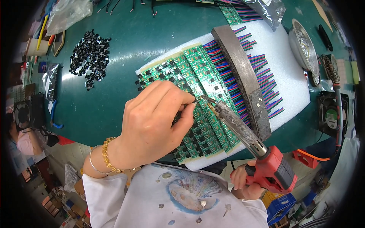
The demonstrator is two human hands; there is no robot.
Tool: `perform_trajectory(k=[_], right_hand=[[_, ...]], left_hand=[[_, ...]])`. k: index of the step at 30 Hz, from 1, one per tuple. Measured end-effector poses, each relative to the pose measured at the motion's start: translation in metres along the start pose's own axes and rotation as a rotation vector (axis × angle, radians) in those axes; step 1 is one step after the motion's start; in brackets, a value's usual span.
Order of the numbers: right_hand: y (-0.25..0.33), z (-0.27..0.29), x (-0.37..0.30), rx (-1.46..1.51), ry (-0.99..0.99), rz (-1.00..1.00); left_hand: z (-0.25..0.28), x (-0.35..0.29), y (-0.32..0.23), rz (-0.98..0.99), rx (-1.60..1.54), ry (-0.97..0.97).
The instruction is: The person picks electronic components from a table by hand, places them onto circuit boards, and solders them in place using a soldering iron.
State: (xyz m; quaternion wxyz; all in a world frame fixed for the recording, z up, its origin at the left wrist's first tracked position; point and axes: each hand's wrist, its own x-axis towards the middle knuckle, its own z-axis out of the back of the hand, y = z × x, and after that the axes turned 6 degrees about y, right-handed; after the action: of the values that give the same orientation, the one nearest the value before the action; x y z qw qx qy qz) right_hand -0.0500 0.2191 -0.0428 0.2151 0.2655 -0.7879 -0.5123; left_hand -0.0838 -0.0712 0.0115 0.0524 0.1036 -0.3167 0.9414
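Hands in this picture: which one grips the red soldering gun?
The right hand, fingers curled around the soldering gun; the left hand instead is over the green circuit boards.

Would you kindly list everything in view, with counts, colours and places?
Table: one, green, centre
Foam: one, white, on table
Boards: several, green, mostly on foam
Wires: many, blue, red, black, beside boards
Bar: one, grey, across wires
Parts: pile, black, upper left
Bags: several, clear or grey, top, left
Cup: one, pale, far left
Bowl: one, silver, upper right
Fans: two, black, far left, far right
Crate: one, blue, lower right
Soldering gun: one, red and grey, centre right
Co-worker: one, pink clothing, far left
Clutter: uncounted, mixed, around edges
Bracelets: two, gold and silver, left wrist
Left hand: one, bare, over boards, seemingly pinching a part
Right hand: one, bare, lower right, gripping gun
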Motion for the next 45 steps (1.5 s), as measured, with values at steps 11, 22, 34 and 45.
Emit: perform_trajectory(k=[11, 22, 34, 45], right_hand=[[-0.005, 0.000, 0.006, -0.024, 0.034, 0.090], [0.008, -0.027, 0.008, -0.036, -0.231, 0.056], [-0.001, -0.028, 0.011, -0.122, -0.289, 0.153], [0.000, -0.027, 0.026, 0.018, -0.230, 0.228]], left_hand=[[-0.004, -0.001, 0.002, -0.041, -0.003, -0.069], [-0.004, 0.000, 0.002, -0.076, -0.023, -0.076], [-0.006, -0.003, 0.006, -0.066, -0.005, -0.122], [0.006, -0.014, 0.003, -0.110, 0.111, -0.183]])
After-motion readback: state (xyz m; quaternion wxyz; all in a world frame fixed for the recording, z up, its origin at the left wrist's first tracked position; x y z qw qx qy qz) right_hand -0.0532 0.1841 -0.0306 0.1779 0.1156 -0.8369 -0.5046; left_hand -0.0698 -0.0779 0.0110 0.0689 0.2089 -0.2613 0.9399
